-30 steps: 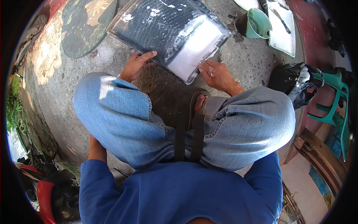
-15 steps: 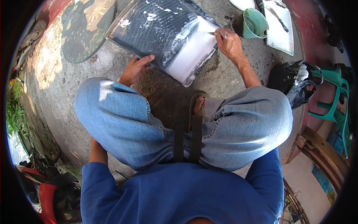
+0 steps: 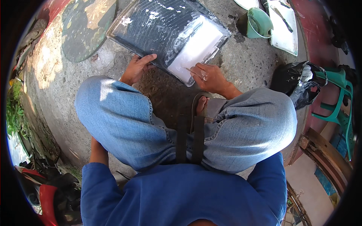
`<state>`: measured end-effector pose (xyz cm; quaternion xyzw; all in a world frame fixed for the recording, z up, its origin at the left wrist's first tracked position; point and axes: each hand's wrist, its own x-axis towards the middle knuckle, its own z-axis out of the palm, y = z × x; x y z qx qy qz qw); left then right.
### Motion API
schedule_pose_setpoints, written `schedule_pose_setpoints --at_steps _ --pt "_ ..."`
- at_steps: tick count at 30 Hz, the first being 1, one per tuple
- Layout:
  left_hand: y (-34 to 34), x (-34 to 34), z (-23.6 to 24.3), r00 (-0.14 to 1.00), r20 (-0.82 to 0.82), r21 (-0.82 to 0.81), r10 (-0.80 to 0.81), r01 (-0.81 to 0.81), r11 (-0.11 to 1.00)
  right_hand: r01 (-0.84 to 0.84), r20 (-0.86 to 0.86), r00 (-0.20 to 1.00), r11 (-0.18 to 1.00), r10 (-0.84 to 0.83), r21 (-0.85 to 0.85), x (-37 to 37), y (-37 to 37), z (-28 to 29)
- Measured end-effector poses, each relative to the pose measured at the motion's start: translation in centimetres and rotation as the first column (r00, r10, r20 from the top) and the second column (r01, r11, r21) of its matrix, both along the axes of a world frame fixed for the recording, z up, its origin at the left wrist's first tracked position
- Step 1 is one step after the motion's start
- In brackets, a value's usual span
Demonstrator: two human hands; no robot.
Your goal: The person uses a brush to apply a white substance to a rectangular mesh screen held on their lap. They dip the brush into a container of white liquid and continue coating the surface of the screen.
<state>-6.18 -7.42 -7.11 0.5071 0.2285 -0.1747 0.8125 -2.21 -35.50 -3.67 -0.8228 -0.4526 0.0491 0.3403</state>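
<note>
A dark, ribbed rectangular panel (image 3: 151, 34) with a raised rim lies tilted in front of me, spotted with white flecks. Along its right side runs a broad smooth band of white paste (image 3: 200, 43). My left hand (image 3: 138, 68) grips the panel's near left edge, thumb on top and the other fingers partly hidden below. Over the near end of the white band, my right hand (image 3: 209, 77) is closed round a small thin tool (image 3: 187, 69). Only the tool's tip shows, so its exact kind is unclear.
Right of the panel stand a green bucket (image 3: 255, 23) and a white tray (image 3: 281, 37) with a dark-handled knife (image 3: 285, 22) on it. A black plastic bag (image 3: 292, 81) sits by a green chair (image 3: 337, 94). A stained round board (image 3: 87, 32) lies at left.
My right hand has come down and left along the white band, from its far end to its near end. The paste now looks wider and smoother. My left hand has stayed put.
</note>
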Motion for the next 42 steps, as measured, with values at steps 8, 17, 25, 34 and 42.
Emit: schedule_pose_setpoints --at_steps 8,17,25,34,42 --pt "0.0 -0.1 -0.5 0.999 -0.018 0.012 0.033 -0.033 0.999 0.126 -0.062 0.99 0.99 -0.13 -0.056 2.3 -2.5 0.0" --pt "0.3 -0.1 -0.5 1.0 -0.005 -0.01 0.019 -0.019 1.0 0.385 0.105 0.918 0.923 -0.383 0.003 10.6 -4.4 0.4" --pt "1.0 0.2 -2.0 1.0 -0.019 -0.048 0.019 -0.02 0.999 0.375 0.121 0.921 0.927 -0.37 -0.025 8.6 -3.7 -1.0" --pt "1.4 0.7 -2.9 0.999 -0.014 -0.15 -0.034 0.031 0.988 0.492 0.218 0.848 0.871 -0.482 0.013 10.8 -4.5 -1.8" --pt "1.8 0.3 -2.6 0.998 -0.052 -0.102 -0.034 0.029 0.994 0.27 0.068 0.961 0.963 -0.268 -0.018 7.3 -1.9 0.6"
